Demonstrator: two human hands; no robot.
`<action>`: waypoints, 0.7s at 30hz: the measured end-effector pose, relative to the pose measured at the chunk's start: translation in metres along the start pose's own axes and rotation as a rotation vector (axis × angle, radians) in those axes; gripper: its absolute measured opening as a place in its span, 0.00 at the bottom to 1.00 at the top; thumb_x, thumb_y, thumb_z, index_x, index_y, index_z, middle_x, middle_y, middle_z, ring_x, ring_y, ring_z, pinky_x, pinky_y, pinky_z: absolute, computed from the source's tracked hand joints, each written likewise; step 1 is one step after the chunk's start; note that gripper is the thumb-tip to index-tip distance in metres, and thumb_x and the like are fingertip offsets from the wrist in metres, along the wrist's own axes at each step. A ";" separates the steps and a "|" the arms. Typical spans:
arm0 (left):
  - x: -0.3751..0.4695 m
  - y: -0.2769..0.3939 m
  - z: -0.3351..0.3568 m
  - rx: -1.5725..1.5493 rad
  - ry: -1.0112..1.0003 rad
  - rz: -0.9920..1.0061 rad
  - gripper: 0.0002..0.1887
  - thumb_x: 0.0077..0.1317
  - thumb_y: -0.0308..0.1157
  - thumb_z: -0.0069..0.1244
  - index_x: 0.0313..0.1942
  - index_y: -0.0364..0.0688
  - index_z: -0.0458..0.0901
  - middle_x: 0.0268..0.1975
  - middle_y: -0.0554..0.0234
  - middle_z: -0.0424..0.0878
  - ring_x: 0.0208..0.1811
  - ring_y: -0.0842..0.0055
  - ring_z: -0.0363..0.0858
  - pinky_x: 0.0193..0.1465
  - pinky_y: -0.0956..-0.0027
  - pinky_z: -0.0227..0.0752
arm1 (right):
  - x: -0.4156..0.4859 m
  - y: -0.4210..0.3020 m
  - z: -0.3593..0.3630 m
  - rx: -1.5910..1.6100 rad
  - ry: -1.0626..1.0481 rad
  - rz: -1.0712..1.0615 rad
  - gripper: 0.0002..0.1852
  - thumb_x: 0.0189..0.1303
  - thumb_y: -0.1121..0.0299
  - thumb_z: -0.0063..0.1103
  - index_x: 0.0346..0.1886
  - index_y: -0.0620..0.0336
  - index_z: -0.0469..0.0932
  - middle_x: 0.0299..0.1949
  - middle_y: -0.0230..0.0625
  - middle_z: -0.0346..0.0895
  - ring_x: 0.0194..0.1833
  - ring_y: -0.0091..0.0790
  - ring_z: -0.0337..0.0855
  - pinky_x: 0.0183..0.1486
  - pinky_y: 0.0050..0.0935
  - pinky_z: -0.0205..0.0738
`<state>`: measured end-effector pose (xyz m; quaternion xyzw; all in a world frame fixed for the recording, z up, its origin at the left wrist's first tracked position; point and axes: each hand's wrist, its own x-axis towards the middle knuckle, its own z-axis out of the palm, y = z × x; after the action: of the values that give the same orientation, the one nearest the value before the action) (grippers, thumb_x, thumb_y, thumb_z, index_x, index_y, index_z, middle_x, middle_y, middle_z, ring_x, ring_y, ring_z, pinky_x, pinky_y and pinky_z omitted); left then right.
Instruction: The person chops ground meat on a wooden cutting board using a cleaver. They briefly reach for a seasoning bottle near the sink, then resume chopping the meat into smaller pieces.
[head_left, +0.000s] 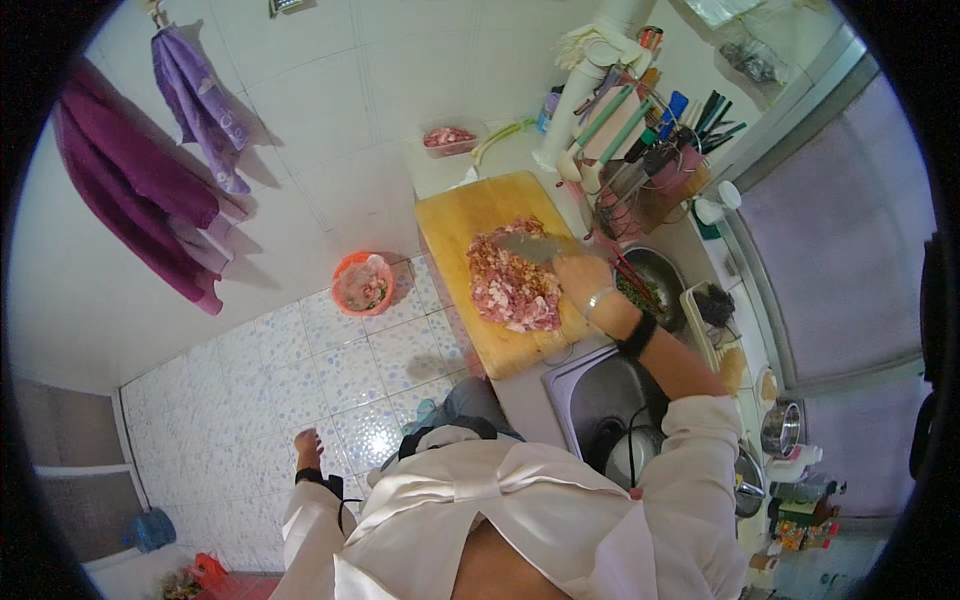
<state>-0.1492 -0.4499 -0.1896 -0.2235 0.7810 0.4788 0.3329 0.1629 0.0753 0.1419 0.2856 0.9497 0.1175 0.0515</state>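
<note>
My right hand (583, 283) grips a cleaver by its handle, which the fingers cover. The cleaver's blade (529, 247) is blurred and lies over a heap of minced raw meat (514, 296). Brown, chopped-looking bits cover the heap's middle. Under it is a thick wooden cutting board (465, 217) on the counter. My left hand (307, 444) hangs low at my side above the tiled floor, away from the board. Its fingers are partly curled and nothing shows in it.
A metal bowl (679, 281) with chopped greens and red chopsticks (636, 271) stands right of the board. Nearer me is a sink (600, 382). Behind are a plastic tub of meat (450, 140), green onions (504, 137) and a utensil rack (637, 180). An orange-red bin (335, 289) stands on the floor.
</note>
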 end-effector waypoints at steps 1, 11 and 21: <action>0.002 -0.005 -0.002 0.020 0.034 -0.072 0.12 0.57 0.34 0.47 0.41 0.43 0.75 0.33 0.65 0.76 0.31 0.73 0.73 0.30 0.64 0.69 | -0.018 0.006 -0.008 0.033 0.012 -0.008 0.08 0.51 0.68 0.48 0.34 0.57 0.75 0.27 0.41 0.77 0.31 0.41 0.79 0.32 0.37 0.73; 0.012 -0.001 0.005 0.072 -0.018 -0.008 0.13 0.57 0.35 0.47 0.42 0.42 0.74 0.34 0.63 0.75 0.32 0.72 0.73 0.30 0.63 0.68 | -0.059 -0.033 0.066 0.466 0.201 0.531 0.20 0.59 0.53 0.45 0.43 0.60 0.70 0.26 0.52 0.75 0.30 0.56 0.76 0.33 0.48 0.69; -0.009 0.038 0.011 0.031 0.005 0.061 0.15 0.58 0.35 0.47 0.45 0.44 0.75 0.42 0.60 0.76 0.40 0.67 0.76 0.38 0.60 0.72 | -0.048 -0.024 0.127 0.567 0.251 0.511 0.21 0.59 0.54 0.45 0.45 0.64 0.68 0.28 0.56 0.74 0.33 0.59 0.74 0.39 0.49 0.67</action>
<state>-0.1650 -0.4232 -0.1638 -0.1956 0.7955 0.4762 0.3197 0.2109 0.0536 0.0145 0.4988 0.8419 -0.1061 -0.1766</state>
